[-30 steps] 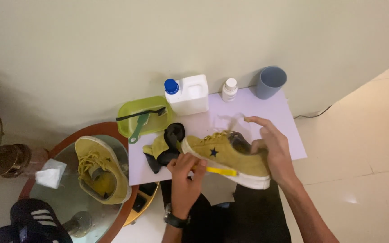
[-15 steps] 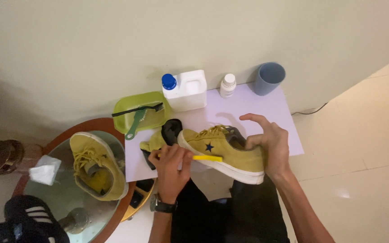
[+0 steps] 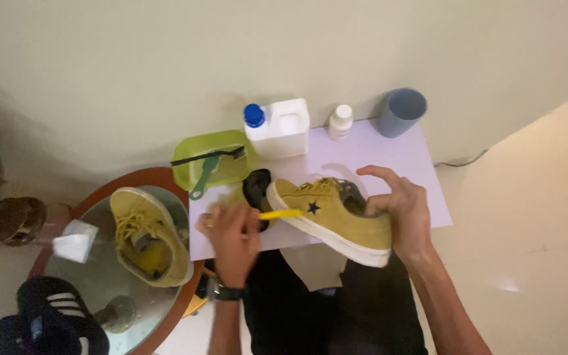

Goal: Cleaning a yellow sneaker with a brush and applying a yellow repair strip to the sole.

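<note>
My right hand (image 3: 399, 210) grips the heel of a yellow suede sneaker (image 3: 333, 217) with a dark star on its side and a white sole, held tilted above a white sheet (image 3: 389, 154). My left hand (image 3: 231, 233) holds a small yellow brush (image 3: 281, 213) whose tip touches the shoe's toe side. A black insole or cloth (image 3: 256, 187) lies just behind the toe.
A green bowl (image 3: 215, 161) holds a green-handled brush (image 3: 206, 172). A white jug with a blue cap (image 3: 277, 128), a small white bottle (image 3: 340, 121) and a blue cup (image 3: 402, 112) stand by the wall. The second yellow sneaker (image 3: 146, 236) rests on a round glass table (image 3: 100, 276).
My left hand has shifted left along the shoe with the yellow brush. The shoe stays held in my right hand, moved only slightly in the view.
</note>
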